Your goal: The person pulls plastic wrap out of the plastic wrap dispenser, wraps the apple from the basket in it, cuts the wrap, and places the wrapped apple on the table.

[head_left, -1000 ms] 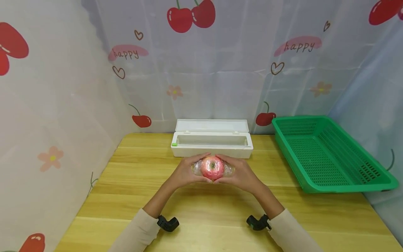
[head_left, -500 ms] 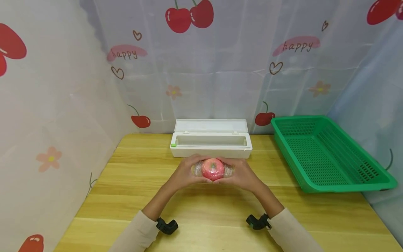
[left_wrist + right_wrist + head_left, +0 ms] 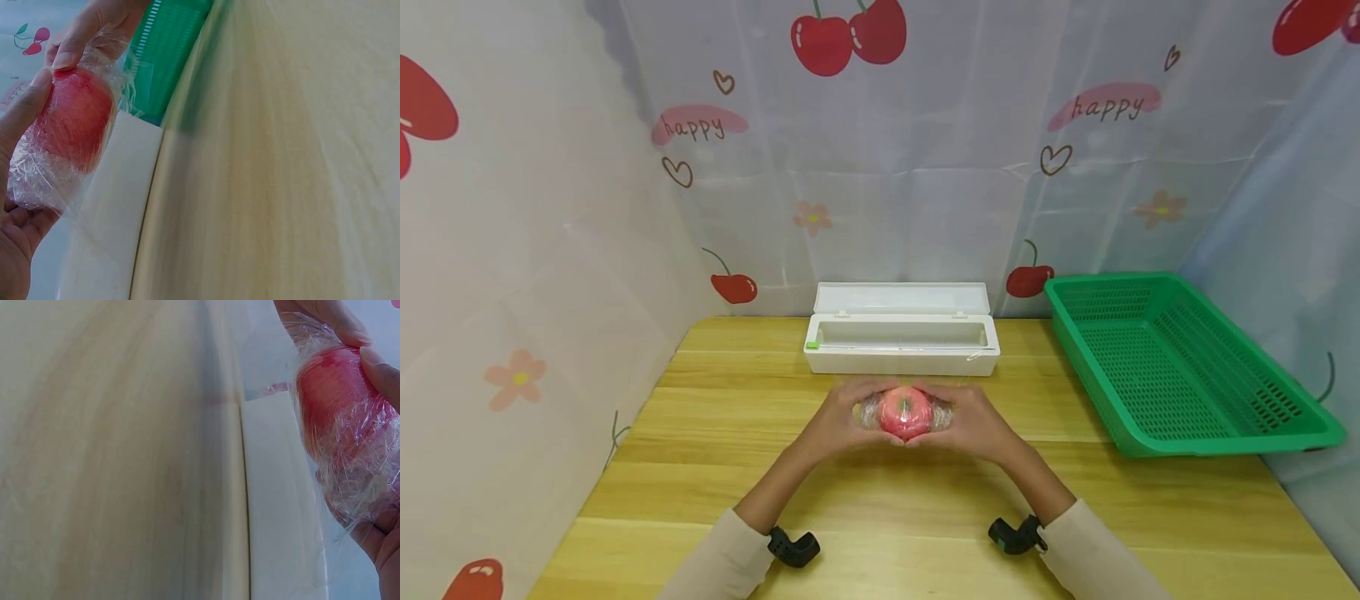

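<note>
A red apple (image 3: 906,412) wrapped in clear plastic film is held between both hands over the middle of the table. My left hand (image 3: 842,417) grips its left side, with thumb and fingers curled round the bunched film (image 3: 44,178). On the other side my right hand (image 3: 967,421) grips the apple in the same way, thumb tips meeting at the near side. In the right wrist view the film (image 3: 359,469) lies crinkled over the apple (image 3: 334,394), gathered at its ends. Just beyond the hands stands a long white cling film box (image 3: 902,362) with its lid raised.
A green plastic basket (image 3: 1150,450) stands at the right on the wooden table (image 3: 895,533). A small green slider (image 3: 812,345) sits at the left end of the box's front edge. Printed curtains (image 3: 917,225) enclose the table at the back and sides.
Both hands have come slightly toward the person with the wrapped apple, leaving a gap to the white box. The grip on the apple stays much the same.
</note>
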`<state>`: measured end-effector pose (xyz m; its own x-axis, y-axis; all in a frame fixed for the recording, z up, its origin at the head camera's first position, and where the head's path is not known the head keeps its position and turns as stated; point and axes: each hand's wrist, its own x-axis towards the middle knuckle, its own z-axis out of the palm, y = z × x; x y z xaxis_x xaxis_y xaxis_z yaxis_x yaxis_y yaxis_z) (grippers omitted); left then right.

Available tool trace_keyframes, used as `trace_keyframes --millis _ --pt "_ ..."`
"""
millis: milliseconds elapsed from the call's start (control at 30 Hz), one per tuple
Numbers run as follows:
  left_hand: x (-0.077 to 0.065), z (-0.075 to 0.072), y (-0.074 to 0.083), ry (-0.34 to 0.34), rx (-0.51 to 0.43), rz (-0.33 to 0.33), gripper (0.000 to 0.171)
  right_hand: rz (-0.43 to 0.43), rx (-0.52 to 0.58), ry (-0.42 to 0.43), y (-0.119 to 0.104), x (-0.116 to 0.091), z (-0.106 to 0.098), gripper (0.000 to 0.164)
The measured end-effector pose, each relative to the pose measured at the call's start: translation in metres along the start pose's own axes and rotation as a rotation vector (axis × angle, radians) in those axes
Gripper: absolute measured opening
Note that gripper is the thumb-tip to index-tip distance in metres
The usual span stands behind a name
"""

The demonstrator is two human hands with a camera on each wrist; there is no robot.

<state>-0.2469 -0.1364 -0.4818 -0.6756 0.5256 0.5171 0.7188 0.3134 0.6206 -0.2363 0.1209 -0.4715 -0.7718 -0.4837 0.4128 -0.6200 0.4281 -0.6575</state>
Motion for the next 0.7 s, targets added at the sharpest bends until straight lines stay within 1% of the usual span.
trace_keyframes --millis 133,300,467,700 --pt "-0.0027 0.0005 0.0005 -0.006 0.019 -0.024 0.075 0.007 -0.011 -0.008 0.0009 -0.0011 0.0016 0.084" --pt "-0.0052 0.0020 -0.0011 -0.011 0.027 -0.030 0.075 0.017 -0.016 -0.027 0.0030 -0.0013 0.0035 0.084" --pt "-0.0069 0.0042 -0.0039 -0.019 0.031 -0.053 0.074 0.029 -0.024 -0.049 0.0049 -0.0023 0.0052 0.085" --pt "-0.0093 0.0073 -0.0080 -0.034 0.039 -0.083 0.074 0.076 -0.045 -0.085 0.0077 -0.0033 0.0074 0.087"
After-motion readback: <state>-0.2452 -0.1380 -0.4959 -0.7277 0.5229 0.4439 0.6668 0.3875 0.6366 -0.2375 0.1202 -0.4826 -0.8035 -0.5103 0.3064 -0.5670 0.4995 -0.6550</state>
